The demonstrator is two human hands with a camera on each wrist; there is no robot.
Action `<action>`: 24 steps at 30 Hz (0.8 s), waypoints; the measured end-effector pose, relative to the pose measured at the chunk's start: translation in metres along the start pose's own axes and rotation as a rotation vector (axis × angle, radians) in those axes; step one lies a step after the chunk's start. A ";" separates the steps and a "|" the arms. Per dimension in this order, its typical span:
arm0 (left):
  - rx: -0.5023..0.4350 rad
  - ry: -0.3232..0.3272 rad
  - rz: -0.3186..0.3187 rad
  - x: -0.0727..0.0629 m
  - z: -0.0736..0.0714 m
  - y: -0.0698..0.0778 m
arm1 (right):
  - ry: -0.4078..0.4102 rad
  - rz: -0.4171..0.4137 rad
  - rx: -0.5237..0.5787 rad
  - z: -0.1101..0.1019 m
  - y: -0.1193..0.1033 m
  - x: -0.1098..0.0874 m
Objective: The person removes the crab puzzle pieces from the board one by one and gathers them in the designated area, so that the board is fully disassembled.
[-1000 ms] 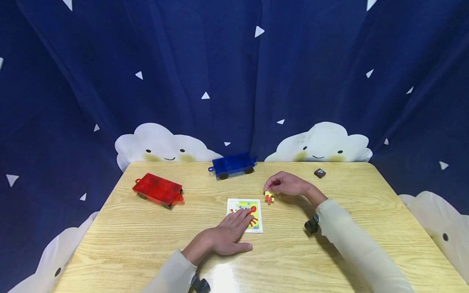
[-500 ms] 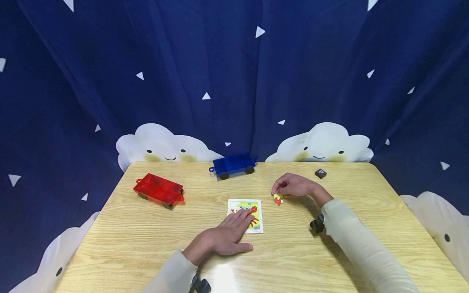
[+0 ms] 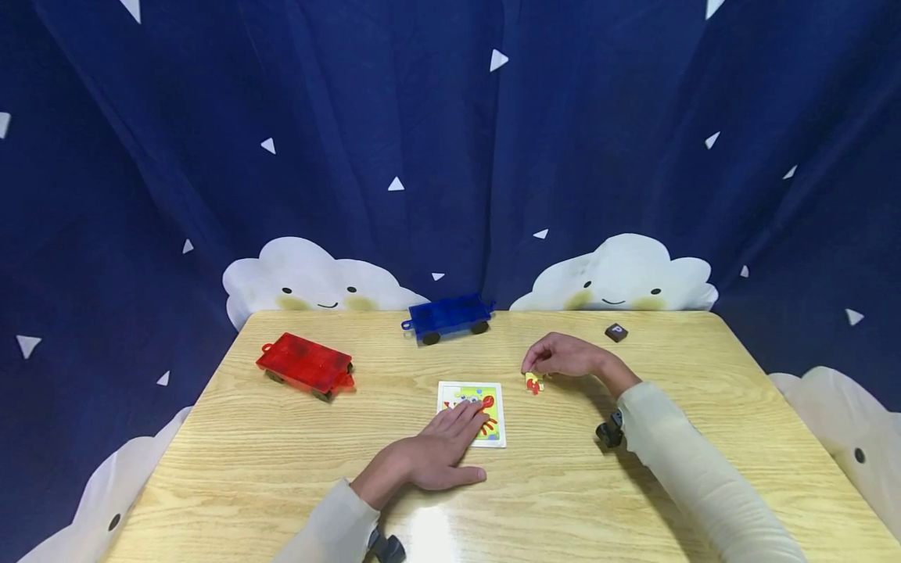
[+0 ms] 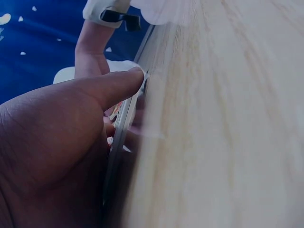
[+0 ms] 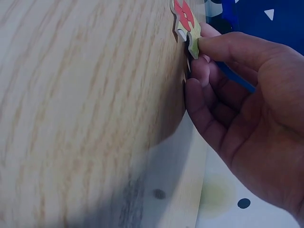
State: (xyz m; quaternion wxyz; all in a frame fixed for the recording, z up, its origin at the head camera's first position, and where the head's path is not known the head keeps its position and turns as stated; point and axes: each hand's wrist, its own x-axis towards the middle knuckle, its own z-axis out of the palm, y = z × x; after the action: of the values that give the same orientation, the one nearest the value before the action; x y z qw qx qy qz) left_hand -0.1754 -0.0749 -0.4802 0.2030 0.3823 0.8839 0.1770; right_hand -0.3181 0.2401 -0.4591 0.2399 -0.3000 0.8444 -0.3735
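Note:
My left hand lies palm down with straight fingers on a small white-framed jigsaw puzzle, which shows a red crab on yellow-green; the fingers hide part of its picture. To the right of the puzzle, my right hand pinches a yellow and red puzzle piece by its edge. Seen from the right wrist, the thumb and a fingertip grip this piece close over the table, with the other fingers curled beneath. The left wrist view shows the left thumb stretched out along the tabletop.
A red toy wagon stands on the left of the wooden table. At the back edge is a blue toy wagon. A small dark tile marked P lies at the back right. A dark blue curtain hangs behind.
My right hand has shifted right, away from the puzzle, with the piece, then stayed there while the piece tilts slightly. The left hand keeps its place on the puzzle.

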 end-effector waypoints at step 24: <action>0.031 0.041 0.039 -0.004 -0.003 0.001 | 0.070 -0.116 -0.001 0.030 -0.033 0.014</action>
State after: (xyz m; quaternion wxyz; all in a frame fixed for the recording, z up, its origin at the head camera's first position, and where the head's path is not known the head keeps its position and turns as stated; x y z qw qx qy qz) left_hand -0.1733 -0.0776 -0.4765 0.1755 0.3987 0.8829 0.1752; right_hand -0.2984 0.1976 -0.4547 0.1883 -0.3352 0.8336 -0.3966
